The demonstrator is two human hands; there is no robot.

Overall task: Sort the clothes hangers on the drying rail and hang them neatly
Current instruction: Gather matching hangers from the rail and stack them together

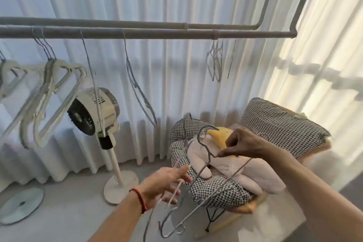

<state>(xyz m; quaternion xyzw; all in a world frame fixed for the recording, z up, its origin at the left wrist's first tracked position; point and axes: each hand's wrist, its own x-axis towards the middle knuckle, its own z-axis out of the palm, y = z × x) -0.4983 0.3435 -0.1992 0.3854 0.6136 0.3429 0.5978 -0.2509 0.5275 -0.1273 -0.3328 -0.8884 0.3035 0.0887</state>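
A grey wire hanger (206,180) is pinched at its neck by the right hand (243,143), in front of the chair (216,192) and well below the rail (137,33). Its hook is turned upward and leftward, its long axis slanted down-left. A white hanger (174,190) is loosely grasped by the left hand (163,182), fingers half-spread.

A white standing fan (94,111) hangs in view below the drying rail (137,33), left of the rail's middle. Dark lettering runs sideways down the fan's housing, just right of its black grille, but it is too blurred to read. No other text, number or sign is legible.
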